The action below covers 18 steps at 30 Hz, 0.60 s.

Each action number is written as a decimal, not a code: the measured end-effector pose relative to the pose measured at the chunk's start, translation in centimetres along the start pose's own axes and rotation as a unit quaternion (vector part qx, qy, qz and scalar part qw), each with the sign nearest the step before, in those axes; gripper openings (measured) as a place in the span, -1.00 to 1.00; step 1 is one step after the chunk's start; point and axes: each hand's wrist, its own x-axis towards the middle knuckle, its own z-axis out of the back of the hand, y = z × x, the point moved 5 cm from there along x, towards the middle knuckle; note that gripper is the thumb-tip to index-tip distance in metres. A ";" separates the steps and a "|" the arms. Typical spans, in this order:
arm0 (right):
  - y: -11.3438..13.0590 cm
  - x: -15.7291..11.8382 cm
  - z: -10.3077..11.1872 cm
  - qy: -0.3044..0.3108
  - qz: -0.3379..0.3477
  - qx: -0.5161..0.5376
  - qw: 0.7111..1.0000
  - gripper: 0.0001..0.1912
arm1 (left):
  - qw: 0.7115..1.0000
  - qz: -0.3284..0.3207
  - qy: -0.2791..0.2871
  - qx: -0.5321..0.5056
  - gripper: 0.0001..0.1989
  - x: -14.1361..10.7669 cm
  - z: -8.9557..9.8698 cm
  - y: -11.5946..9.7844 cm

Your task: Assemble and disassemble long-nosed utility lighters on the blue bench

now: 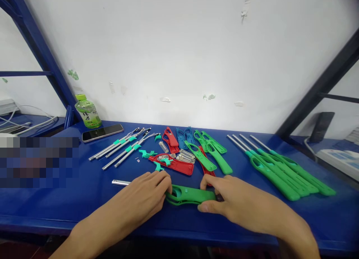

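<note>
A green long-necked lighter (193,194) lies across the front of the table, its metal tube (120,182) pointing left. My left hand (151,190) is closed around the lighter where the tube meets the handle, hiding that part. At the other end my right hand (224,195) grips the butt of the handle between thumb and fingers. The handle's halves look slightly apart along the near edge. Just behind my hands are a red handle shell (179,166), clear fuel tanks (185,156), teal triggers (147,153) and green handle shells (219,158).
Several assembled green lighters (280,173) lie at right. Metal tubes with wires (120,154) lie at left, near a phone (102,132) and a green-capped bottle (88,111). Blue shells (185,136) and another red shell (171,140) sit toward the white wall (179,57).
</note>
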 end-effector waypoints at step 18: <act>1.2 -0.3 -0.2 -0.031 0.044 -0.016 0.998 -0.73 | 0.999 0.037 -0.014 -0.003 -0.76 0.6 1.2 0.3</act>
